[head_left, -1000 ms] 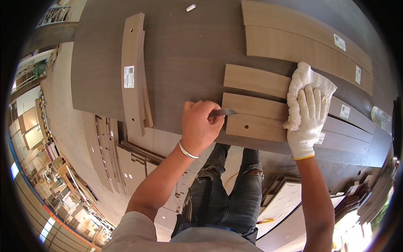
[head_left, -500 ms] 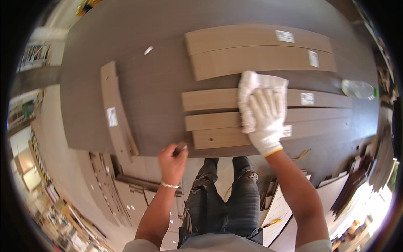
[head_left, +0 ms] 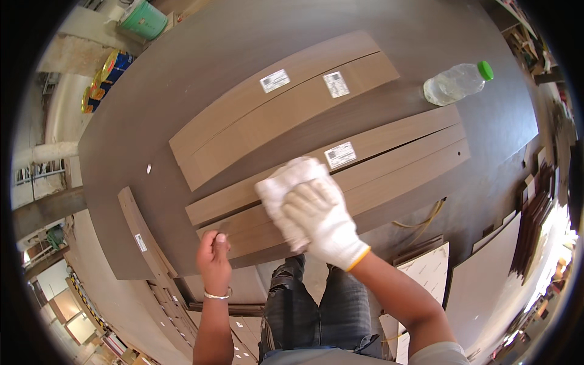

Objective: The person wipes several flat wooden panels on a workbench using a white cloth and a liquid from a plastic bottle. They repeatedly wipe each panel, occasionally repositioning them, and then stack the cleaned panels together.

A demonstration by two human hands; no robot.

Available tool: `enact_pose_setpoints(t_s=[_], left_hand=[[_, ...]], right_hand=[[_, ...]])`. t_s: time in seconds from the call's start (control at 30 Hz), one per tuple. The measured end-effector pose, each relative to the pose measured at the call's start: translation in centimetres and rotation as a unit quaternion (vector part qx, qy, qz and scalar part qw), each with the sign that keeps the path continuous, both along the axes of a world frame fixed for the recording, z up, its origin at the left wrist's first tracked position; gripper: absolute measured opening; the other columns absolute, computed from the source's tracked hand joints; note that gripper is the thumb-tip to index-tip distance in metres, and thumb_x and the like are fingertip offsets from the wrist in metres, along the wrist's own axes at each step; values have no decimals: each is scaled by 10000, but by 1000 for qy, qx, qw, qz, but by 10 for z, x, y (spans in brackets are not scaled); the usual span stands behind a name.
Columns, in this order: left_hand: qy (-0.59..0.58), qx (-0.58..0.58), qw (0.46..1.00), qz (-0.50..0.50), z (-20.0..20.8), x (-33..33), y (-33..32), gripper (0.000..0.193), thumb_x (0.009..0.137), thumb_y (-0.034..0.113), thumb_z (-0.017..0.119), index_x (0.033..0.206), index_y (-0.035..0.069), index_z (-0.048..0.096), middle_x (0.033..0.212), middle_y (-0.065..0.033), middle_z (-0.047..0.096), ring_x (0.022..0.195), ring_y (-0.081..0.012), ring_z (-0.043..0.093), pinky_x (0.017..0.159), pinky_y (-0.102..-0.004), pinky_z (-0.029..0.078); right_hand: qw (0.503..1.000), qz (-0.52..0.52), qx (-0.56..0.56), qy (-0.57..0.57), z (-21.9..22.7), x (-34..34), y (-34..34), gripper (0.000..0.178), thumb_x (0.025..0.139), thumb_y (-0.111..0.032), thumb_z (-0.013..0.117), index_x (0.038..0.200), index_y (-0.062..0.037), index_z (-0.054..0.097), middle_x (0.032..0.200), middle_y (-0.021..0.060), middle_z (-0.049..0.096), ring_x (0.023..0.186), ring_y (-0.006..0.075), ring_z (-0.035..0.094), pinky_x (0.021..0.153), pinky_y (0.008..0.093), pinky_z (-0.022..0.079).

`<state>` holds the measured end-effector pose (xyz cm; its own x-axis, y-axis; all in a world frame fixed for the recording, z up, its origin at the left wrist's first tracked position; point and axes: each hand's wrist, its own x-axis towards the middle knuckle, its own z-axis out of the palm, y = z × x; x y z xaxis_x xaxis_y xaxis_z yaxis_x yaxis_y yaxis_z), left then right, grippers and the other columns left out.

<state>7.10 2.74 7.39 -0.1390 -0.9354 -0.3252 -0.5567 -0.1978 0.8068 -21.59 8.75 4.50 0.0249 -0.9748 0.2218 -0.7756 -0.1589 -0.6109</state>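
Observation:
My right hand, in a white knit glove with a yellow cuff, presses a folded white cloth flat onto the near group of long brown boards. The cloth and glove cover part of these boards, and a white label shows just beyond the cloth. My bare left hand, with a bracelet at the wrist, is closed at the table's near edge, by the boards' left end. A small dark bit shows at its fingertips, too little to name. Farther off lie two more labelled boards, side by side.
A clear bottle with a green cap lies on the dark table at the right. Another narrow board lies at its left edge. A small white piece rests nearby. Panels lean below on the right; a green bucket stands beyond.
The view has turned, so the boards now slant up to the right. My right hand and the cloth have shifted nearer, onto the closer boards. My left hand stays closed near the table's edge.

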Motion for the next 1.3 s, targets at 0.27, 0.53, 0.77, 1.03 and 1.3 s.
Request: enact_pose_setpoints(t_s=[0.27,0.53,0.77,1.03,1.3], left_hand=[[-47,-192,936,-291,-44,-167,-72,103,1042,88,651,1005,-8,649,1273,-148,726,1054,-292,638,893,-367,534],[-78,-132,946,-286,-36,-179,-53,101,1020,76,659,992,-21,660,1196,-162,742,967,-299,672,866,-386,542],[-58,-37,920,-387,-25,-191,-84,53,1003,36,665,986,-11,681,975,-153,743,824,-306,684,747,-386,536],[-52,-144,769,-620,-40,-294,-153,92,982,70,623,940,42,701,894,-121,723,896,-336,656,777,-440,465],[-45,-181,702,-687,-60,-351,-154,137,960,201,721,893,84,696,734,-75,679,778,-278,655,760,-405,415]], right_hand=[[886,-403,106,204,-39,-179,103,768,707,-132,797,1444,-9,619,1546,202,576,1490,435,456,1296,585,247],[845,-480,170,163,-36,-181,36,887,762,-228,797,1581,-62,500,1641,171,468,1554,410,344,1318,593,149],[821,-494,198,206,-40,-183,18,864,810,-303,765,1592,-60,490,1655,188,449,1554,420,344,1312,602,144],[768,-518,228,299,-50,-178,4,901,824,-427,774,1588,-47,486,1629,202,467,1519,436,376,1291,622,181],[751,-519,249,324,-55,-174,-2,836,880,-397,715,1604,-61,466,1644,190,461,1535,411,371,1299,589,188]])
